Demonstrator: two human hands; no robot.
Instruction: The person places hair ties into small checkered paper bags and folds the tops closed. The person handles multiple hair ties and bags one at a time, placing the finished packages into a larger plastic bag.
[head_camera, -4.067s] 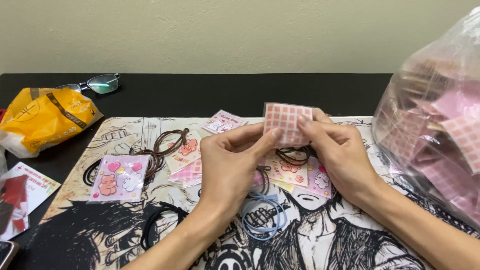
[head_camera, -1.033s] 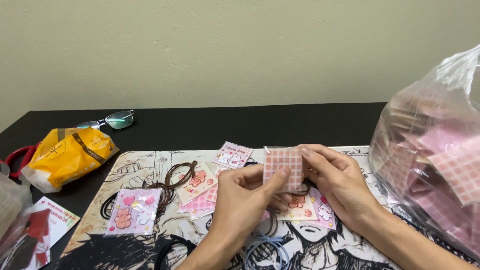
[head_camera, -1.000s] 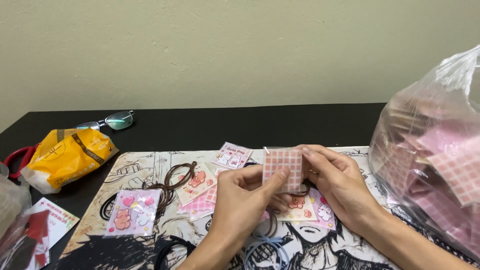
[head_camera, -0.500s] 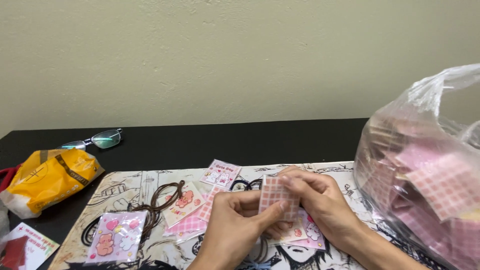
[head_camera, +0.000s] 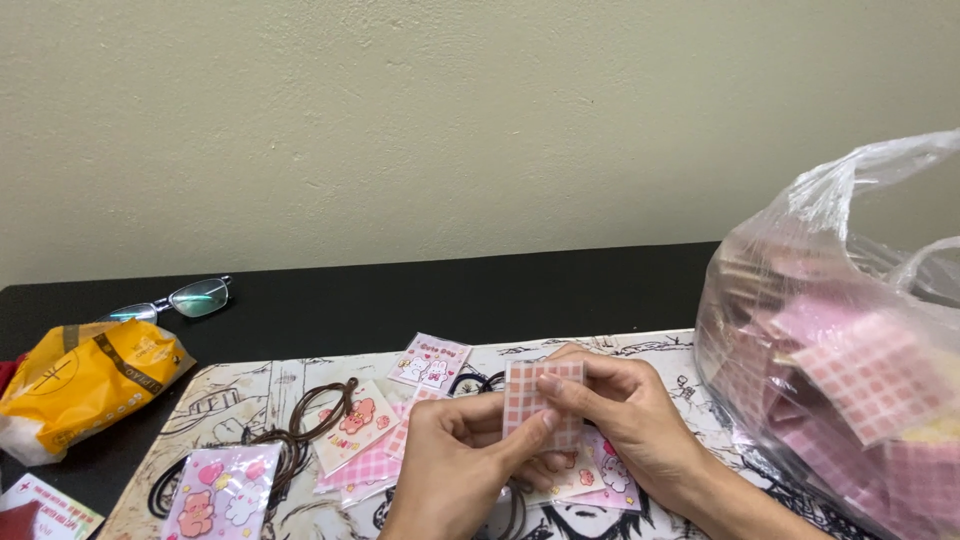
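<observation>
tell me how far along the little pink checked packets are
Done, it seems: a few cartoon-printed packets lie finished on the mat. In hand: the left hand and right hand pinch one checked packet. Left: the clear plastic bag looks full of checked packets.

A black counter (head_camera: 450, 300) runs along the wall and carries everything here. A large mat printed with black-and-white comic drawings (head_camera: 250, 400) covers its near part. On the bare counter at the far left lie a pair of glasses (head_camera: 175, 300) and, just in front of them, a yellow plastic pouch (head_camera: 85, 380); a printed card (head_camera: 40, 505) sits at the lower left corner. On the mat lie several small packets with pink cartoon figures (head_camera: 430, 360), a pink and lilac sticker packet (head_camera: 220, 495), and a tangle of brown elastic loops (head_camera: 305, 430). At the right a clear plastic bag (head_camera: 840, 340) full of pink checked packets stands on the counter.
</observation>
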